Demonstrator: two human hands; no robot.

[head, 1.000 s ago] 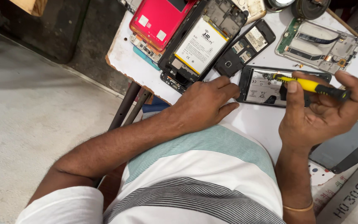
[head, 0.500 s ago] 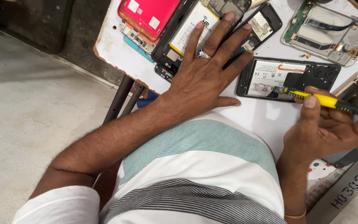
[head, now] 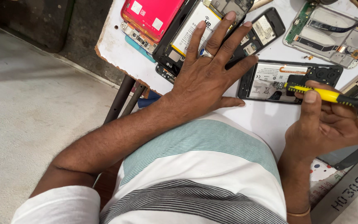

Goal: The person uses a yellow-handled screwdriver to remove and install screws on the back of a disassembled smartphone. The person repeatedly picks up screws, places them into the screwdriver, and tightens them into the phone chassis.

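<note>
My left hand (head: 206,70) lies flat with fingers spread over opened phones on the white table (head: 117,54). Its fingertips rest on a black phone with a white battery (head: 189,29) and a smaller black phone body (head: 266,27). There is a ring on one finger. My right hand (head: 328,120) grips a yellow and black screwdriver (head: 324,94). Its tip sits on the inside of an opened black phone (head: 270,79) that lies just right of my left hand.
A red phone back (head: 150,14) lies at the table's far left corner over other phone parts. A silver phone frame with a green board (head: 332,35) sits at the back right. The table edge and its dark legs (head: 121,99) drop to a grey floor on the left.
My left hand has left the black phone, spread open and reached farther up over the stacked phones. The screwdriver has stayed on the opened black phone.
</note>
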